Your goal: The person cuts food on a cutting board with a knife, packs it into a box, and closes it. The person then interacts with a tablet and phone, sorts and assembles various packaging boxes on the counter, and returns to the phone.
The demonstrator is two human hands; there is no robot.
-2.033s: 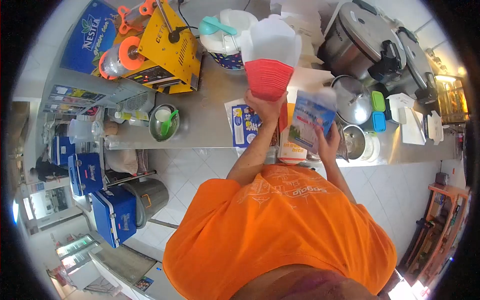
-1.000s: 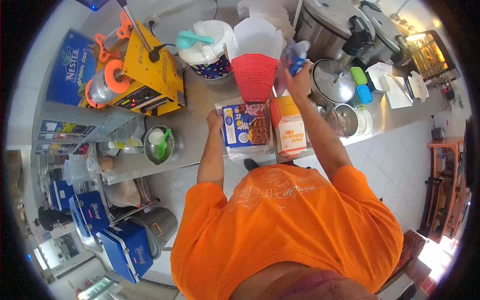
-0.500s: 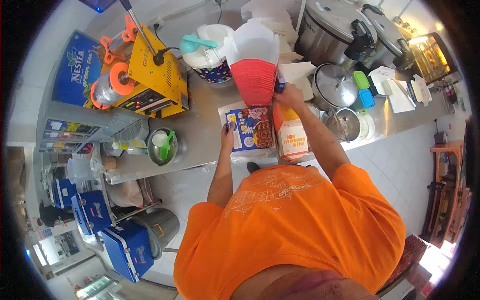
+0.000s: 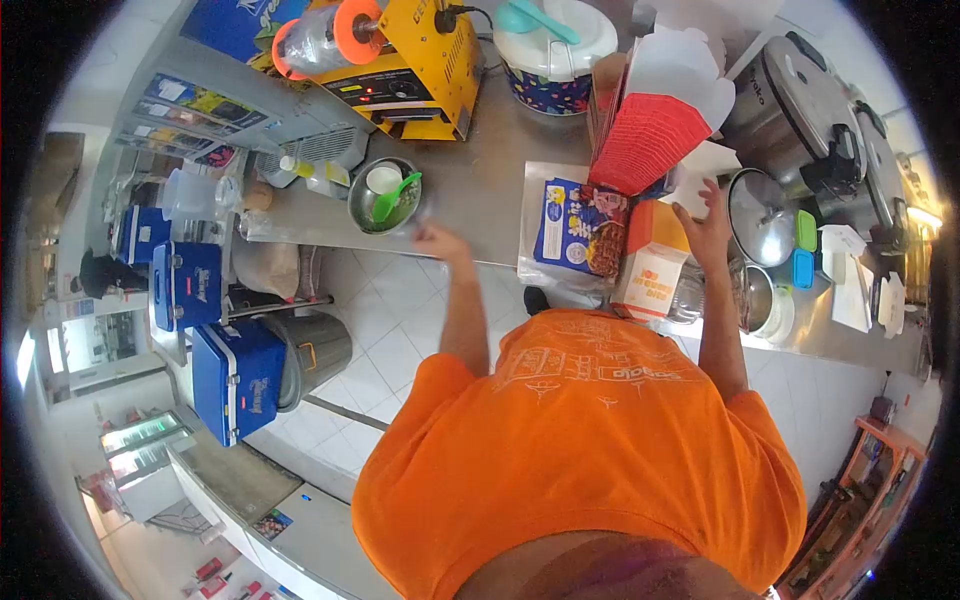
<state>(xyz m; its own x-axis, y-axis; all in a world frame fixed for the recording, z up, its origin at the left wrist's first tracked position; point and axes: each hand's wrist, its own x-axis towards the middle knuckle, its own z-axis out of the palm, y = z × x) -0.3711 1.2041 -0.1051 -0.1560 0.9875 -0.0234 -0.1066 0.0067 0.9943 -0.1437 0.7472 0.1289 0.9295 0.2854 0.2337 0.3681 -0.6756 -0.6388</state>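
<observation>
My left hand (image 4: 440, 243), smeared by motion, is at the counter's front edge, just right of a metal bowl (image 4: 357, 212). In that bowl sit a white cup (image 4: 383, 179) and a green scoop (image 4: 386, 207). Fingers apart, my right hand (image 4: 708, 222) hovers by an open white carton (image 4: 697, 172), right of an orange-and-white printed box (image 4: 650, 268). Blue printed packs (image 4: 570, 228) lie left of this box on clear plastic. Behind them leans a nested stack of red food cartons (image 4: 655, 140).
A yellow sealing machine (image 4: 428, 65) stands at the back left, beside a patterned tub (image 4: 548, 85) with a turquoise scoop on its lid. Large pressure cookers (image 4: 800, 115) and a lidded pot (image 4: 757, 215) occupy the right. Blue coolers (image 4: 235, 375) stand lower left.
My left hand has left the blue packs and moved left toward the metal bowl. My right hand has come away from beside the red cartons, its fingers now spread. The view has shifted left.
</observation>
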